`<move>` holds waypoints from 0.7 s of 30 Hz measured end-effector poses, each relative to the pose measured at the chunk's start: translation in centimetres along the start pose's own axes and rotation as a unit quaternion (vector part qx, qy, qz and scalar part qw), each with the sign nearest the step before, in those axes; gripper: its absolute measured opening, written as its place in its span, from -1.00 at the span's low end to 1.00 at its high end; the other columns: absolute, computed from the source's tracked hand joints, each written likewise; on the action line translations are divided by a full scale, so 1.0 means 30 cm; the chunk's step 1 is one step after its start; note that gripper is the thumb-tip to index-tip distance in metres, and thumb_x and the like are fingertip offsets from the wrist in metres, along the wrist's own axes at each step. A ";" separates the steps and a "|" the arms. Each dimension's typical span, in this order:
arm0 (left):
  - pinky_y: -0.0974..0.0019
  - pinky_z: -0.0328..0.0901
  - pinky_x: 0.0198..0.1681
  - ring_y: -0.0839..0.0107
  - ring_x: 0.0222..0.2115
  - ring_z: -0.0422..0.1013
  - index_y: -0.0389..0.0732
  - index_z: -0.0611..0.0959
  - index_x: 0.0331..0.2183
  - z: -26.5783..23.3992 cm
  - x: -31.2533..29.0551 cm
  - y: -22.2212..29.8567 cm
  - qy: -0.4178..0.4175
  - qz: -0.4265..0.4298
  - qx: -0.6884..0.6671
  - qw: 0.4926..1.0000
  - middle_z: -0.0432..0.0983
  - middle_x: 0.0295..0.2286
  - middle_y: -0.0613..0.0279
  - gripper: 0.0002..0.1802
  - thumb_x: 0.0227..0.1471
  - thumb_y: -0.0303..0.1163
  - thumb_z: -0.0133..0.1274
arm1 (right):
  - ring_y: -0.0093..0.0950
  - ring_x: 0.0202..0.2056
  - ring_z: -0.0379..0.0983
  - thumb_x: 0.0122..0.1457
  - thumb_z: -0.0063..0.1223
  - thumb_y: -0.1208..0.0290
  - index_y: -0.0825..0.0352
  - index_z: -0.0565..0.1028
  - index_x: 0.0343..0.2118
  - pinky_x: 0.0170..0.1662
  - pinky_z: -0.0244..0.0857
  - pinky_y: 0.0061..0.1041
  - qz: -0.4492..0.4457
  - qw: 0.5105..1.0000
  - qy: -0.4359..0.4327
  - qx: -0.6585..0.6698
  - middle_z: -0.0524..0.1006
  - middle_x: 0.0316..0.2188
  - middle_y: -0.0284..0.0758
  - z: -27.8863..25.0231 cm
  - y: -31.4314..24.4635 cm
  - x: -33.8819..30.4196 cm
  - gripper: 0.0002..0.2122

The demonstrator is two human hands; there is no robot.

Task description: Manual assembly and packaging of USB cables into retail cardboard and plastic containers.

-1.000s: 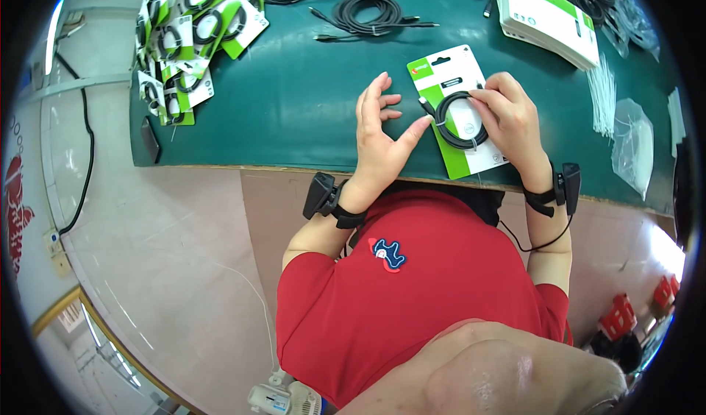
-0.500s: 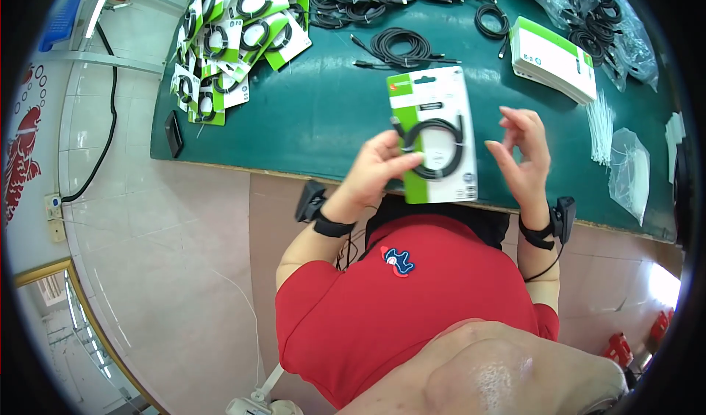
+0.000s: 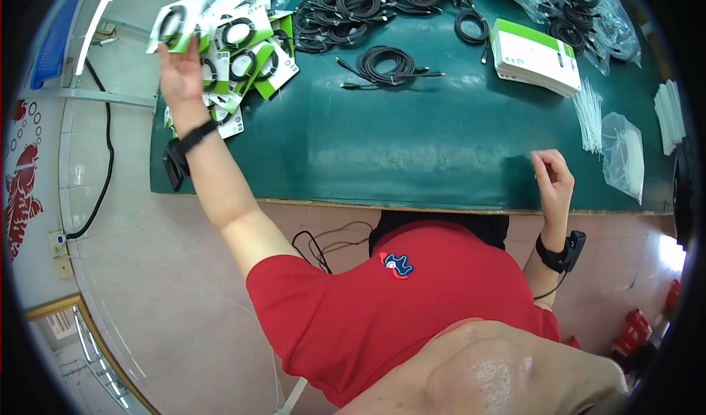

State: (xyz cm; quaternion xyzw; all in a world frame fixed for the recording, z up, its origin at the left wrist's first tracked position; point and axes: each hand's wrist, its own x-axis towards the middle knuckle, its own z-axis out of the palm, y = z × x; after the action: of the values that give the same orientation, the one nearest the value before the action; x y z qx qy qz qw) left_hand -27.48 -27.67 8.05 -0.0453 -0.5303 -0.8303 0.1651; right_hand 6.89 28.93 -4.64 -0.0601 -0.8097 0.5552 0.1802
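Observation:
At the far left, my left hand (image 3: 182,80) reaches over a pile of carded cables (image 3: 254,65). Its fingers grip the lower edge of one carded cable (image 3: 173,26), a black coil on a white and green card, slightly blurred and tilted over the pile. My right hand (image 3: 554,176) hovers near the table's front edge at the right, fingers curled in to the thumb, with nothing visible in them. A coiled black cable (image 3: 386,65) lies alone mid-table.
Many black cable coils (image 3: 360,3) are heaped at the back. A stack of white and green cards (image 3: 535,58), white cable ties (image 3: 587,117) and a clear plastic bag (image 3: 623,157) lie on the green table (image 3: 382,150) at right. A black wrist device (image 3: 175,163) sits on my left forearm.
My left hand has carried the carded cable from in front of me to the far-left pile. My right hand has moved away right and its fingers have closed.

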 end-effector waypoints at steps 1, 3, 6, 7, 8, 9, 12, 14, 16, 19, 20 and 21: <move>0.04 0.45 0.10 0.15 -0.07 0.57 -0.38 0.51 0.06 -0.023 0.045 -0.010 0.033 -0.019 -0.032 0.999 0.61 -0.09 0.02 -0.60 0.35 -0.27 -0.01 | -0.69 -0.37 0.31 0.28 0.14 0.61 0.46 0.56 -0.25 -0.33 0.17 -0.70 0.008 1.000 0.000 -0.006 0.47 -0.34 -0.41 -0.007 -0.011 -0.005 -0.95; -0.01 0.42 0.14 0.08 -0.07 0.56 -0.42 0.48 0.07 -0.036 0.096 -0.038 0.095 -0.052 -0.089 0.990 0.59 -0.07 -0.02 -0.58 0.35 -0.28 -0.01 | -0.67 -0.38 0.32 0.28 0.14 0.61 0.47 0.56 -0.26 -0.32 0.19 -0.68 0.010 1.000 0.003 -0.002 0.47 -0.36 -0.40 0.008 -0.022 -0.007 -0.96; 0.00 0.47 0.08 0.09 -0.10 0.56 -0.41 0.46 0.11 -0.057 0.025 -0.192 0.101 -0.110 0.020 0.989 0.58 -0.05 -0.04 -0.57 0.29 -0.40 0.05 | -0.66 -0.39 0.34 0.27 0.16 0.60 0.46 0.57 -0.28 -0.34 0.21 -0.67 0.006 1.000 0.000 -0.021 0.48 -0.37 -0.40 0.033 -0.021 0.009 -0.96; 0.00 0.47 0.08 0.09 -0.10 0.56 -0.41 0.46 0.11 -0.034 -0.024 -0.230 0.098 -0.118 0.024 0.988 0.58 -0.05 -0.04 -0.57 0.29 -0.40 0.05 | -0.66 -0.41 0.34 0.25 0.17 0.59 0.45 0.57 -0.29 -0.35 0.22 -0.67 -0.002 0.999 -0.012 -0.043 0.48 -0.38 -0.40 0.037 -0.027 0.010 -0.96; 0.08 0.49 0.02 0.14 -0.11 0.57 -0.38 0.47 0.12 -0.005 -0.088 -0.272 0.046 -0.122 0.068 0.989 0.59 -0.05 -0.03 -0.57 0.26 -0.44 0.08 | -0.66 -0.42 0.35 0.24 0.19 0.58 0.44 0.58 -0.30 -0.37 0.23 -0.66 -0.010 0.998 -0.025 -0.064 0.48 -0.39 -0.40 0.043 -0.035 0.010 -0.96; 0.16 0.51 -0.04 0.19 -0.12 0.57 -0.36 0.48 0.12 0.038 -0.163 -0.301 -0.005 -0.123 0.111 0.986 0.60 -0.06 -0.02 -0.55 0.23 -0.48 0.11 | -0.66 -0.42 0.35 0.24 0.19 0.58 0.44 0.58 -0.30 -0.37 0.23 -0.66 -0.004 0.998 -0.024 -0.065 0.48 -0.39 -0.40 0.044 -0.047 0.010 -0.96; 0.39 0.46 -0.18 0.39 -0.20 0.60 -0.26 0.62 0.01 0.230 -0.366 -0.383 -0.129 -0.192 0.206 0.951 0.63 -0.07 0.11 -0.65 0.18 -0.47 0.20 | -0.59 -0.38 0.38 0.24 0.17 0.60 0.46 0.57 -0.29 -0.32 0.25 -0.63 0.001 0.993 -0.074 -0.089 0.47 -0.39 -0.35 0.055 -0.067 0.017 -0.96; 0.42 0.44 -0.21 0.47 -0.26 0.60 -0.22 0.69 -0.09 0.320 -0.462 -0.427 -0.232 -0.184 0.265 0.918 0.64 -0.09 0.20 -0.72 0.13 -0.45 0.25 | -0.59 -0.39 0.38 0.24 0.17 0.60 0.44 0.57 -0.29 -0.33 0.25 -0.62 0.000 0.992 -0.084 -0.091 0.47 -0.40 -0.35 0.068 -0.077 0.022 -0.96; 0.41 0.44 -0.23 0.48 -0.29 0.60 -0.21 0.71 -0.13 0.385 -0.536 -0.485 -0.298 -0.165 0.274 0.899 0.65 -0.11 0.23 -0.74 0.10 -0.44 0.27 | -0.57 -0.40 0.38 0.23 0.18 0.59 0.42 0.57 -0.29 -0.34 0.26 -0.61 -0.005 0.990 -0.101 -0.096 0.47 -0.41 -0.35 0.076 -0.086 0.020 -0.97; 0.35 0.45 -0.24 0.44 -0.36 0.59 -0.20 0.72 -0.14 0.438 -0.595 -0.538 -0.355 0.050 0.462 0.811 0.65 -0.17 0.24 -0.73 0.07 -0.45 0.27 | -0.57 -0.41 0.38 0.22 0.18 0.59 0.41 0.57 -0.31 -0.36 0.25 -0.61 -0.003 0.988 -0.114 -0.100 0.47 -0.41 -0.35 0.089 -0.088 0.010 -0.97; 0.33 0.45 -0.23 0.43 -0.38 0.58 -0.19 0.72 -0.14 0.435 -0.596 -0.559 -0.361 0.103 0.491 0.786 0.64 -0.18 0.22 -0.72 0.05 -0.45 0.28 | -0.57 -0.42 0.37 0.22 0.18 0.59 0.41 0.57 -0.31 -0.37 0.25 -0.61 -0.003 0.988 -0.120 -0.101 0.47 -0.41 -0.35 0.089 -0.088 0.007 -0.97; 0.32 0.45 -0.22 0.41 -0.40 0.57 -0.19 0.72 -0.14 0.435 -0.596 -0.574 -0.364 0.157 0.517 0.758 0.63 -0.20 0.20 -0.71 0.03 -0.46 0.28 | -0.57 -0.42 0.37 0.22 0.18 0.59 0.41 0.57 -0.31 -0.37 0.25 -0.61 -0.002 0.988 -0.120 -0.101 0.47 -0.41 -0.35 0.087 -0.087 0.005 -0.97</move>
State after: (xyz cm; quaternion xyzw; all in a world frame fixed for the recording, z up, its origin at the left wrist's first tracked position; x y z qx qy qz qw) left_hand -17.51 -5.33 -5.67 -0.3348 -0.8846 -0.3131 0.0855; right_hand 6.09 25.70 -3.03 -0.0090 -0.8775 0.4735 0.0758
